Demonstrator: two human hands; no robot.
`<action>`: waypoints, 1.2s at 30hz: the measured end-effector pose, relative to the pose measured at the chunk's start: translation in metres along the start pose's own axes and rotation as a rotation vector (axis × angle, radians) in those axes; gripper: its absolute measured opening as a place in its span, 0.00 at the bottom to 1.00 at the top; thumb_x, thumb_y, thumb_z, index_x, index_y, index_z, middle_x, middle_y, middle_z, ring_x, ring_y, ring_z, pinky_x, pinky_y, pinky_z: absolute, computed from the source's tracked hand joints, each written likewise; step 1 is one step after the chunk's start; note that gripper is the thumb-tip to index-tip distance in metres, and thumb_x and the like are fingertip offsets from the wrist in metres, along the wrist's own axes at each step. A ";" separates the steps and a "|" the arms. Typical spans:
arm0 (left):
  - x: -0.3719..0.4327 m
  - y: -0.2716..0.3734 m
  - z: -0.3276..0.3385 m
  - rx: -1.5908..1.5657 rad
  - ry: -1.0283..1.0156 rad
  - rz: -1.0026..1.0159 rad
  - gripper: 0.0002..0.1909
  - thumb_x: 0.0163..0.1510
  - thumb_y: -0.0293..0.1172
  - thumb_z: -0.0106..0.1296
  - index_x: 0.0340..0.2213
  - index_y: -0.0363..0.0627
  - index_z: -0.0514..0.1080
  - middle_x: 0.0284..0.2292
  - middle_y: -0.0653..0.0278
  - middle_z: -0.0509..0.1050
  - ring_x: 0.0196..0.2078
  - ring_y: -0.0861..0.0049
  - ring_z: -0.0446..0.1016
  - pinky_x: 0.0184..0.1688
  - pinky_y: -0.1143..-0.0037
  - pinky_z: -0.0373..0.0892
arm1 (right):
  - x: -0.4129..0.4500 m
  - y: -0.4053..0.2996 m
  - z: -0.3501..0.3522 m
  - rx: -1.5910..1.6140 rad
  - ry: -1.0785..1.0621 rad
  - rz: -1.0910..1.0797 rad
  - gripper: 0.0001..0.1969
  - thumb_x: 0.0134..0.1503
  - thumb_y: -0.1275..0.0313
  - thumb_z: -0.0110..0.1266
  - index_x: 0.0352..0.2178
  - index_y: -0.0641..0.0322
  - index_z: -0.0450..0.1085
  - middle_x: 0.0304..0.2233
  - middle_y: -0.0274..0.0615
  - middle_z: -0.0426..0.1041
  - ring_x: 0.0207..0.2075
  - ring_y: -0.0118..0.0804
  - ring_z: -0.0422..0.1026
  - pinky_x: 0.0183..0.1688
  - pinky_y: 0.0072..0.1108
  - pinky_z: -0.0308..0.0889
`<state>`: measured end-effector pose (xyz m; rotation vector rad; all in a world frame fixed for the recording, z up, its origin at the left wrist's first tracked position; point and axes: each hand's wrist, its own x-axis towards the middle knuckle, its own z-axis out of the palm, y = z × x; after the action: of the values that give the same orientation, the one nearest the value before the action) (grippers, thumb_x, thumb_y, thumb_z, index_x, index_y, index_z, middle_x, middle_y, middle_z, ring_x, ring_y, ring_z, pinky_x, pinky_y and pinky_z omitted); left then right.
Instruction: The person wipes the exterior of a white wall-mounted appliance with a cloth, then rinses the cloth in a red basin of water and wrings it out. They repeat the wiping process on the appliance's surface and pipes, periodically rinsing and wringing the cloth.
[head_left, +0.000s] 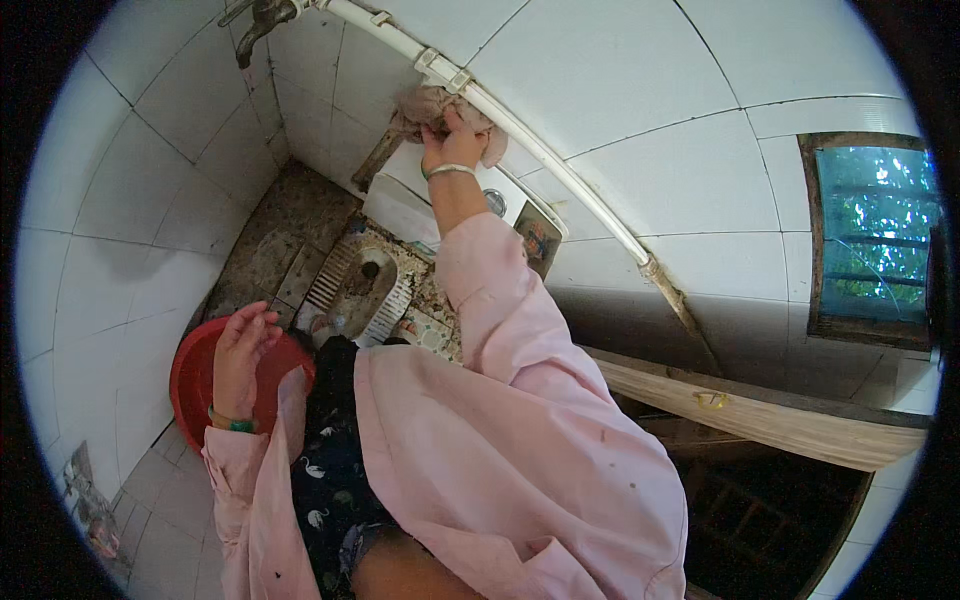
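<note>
A bunched pinkish-brown cloth (435, 105) is gripped by my right hand (452, 144), just under the white pipe and above a white toilet cistern (405, 180). The cloth lies near the tiled wall; whether it presses on the tiles I cannot tell. A round metal button (495, 201) shows on the cistern beside my right forearm. My left hand (241, 360), fingers loosely curled and apart, holds nothing over a red plastic basin (187, 375). Part of the basin is hidden by that hand and my sleeve. A squat toilet pan (375, 300) is set in the stained floor below.
The white pipe (555, 165) runs aslant along the wall from a tap (262, 30) at upper left. A wooden beam (765, 412) borders a dark opening (750, 510) on the right. A small louvred window (874, 225) sits beyond it.
</note>
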<state>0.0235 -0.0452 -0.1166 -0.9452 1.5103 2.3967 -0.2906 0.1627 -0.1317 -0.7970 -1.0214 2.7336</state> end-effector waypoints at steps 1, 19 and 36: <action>0.000 0.002 0.001 0.018 -0.001 0.001 0.14 0.55 0.35 0.44 0.41 0.42 0.66 0.36 0.65 0.71 0.35 0.81 0.70 0.39 0.80 0.65 | 0.005 -0.008 -0.012 0.009 -0.046 0.010 0.32 0.46 0.87 0.46 0.50 0.49 0.47 0.45 0.39 0.59 0.44 0.42 0.61 0.36 0.38 0.65; 0.022 -0.018 0.002 -0.022 -0.098 -0.034 0.14 0.54 0.34 0.45 0.41 0.42 0.65 0.36 0.65 0.71 0.35 0.82 0.69 0.39 0.81 0.63 | 0.062 -0.167 -0.189 -0.627 0.524 -0.283 0.25 0.48 0.60 0.49 0.46 0.62 0.61 0.49 0.44 0.61 0.50 0.40 0.61 0.47 0.29 0.62; -0.001 -0.003 0.036 0.106 -0.146 0.036 0.15 0.54 0.35 0.46 0.42 0.40 0.65 0.36 0.62 0.69 0.37 0.78 0.68 0.42 0.79 0.63 | -0.027 -0.045 -0.034 -0.337 -0.601 0.316 0.19 0.49 0.73 0.42 0.44 0.66 0.61 0.43 0.44 0.66 0.44 0.40 0.64 0.47 0.30 0.60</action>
<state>0.0102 -0.0130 -0.1081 -0.7103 1.5939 2.3266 -0.2530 0.2094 -0.1126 -0.1529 -1.6191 3.2114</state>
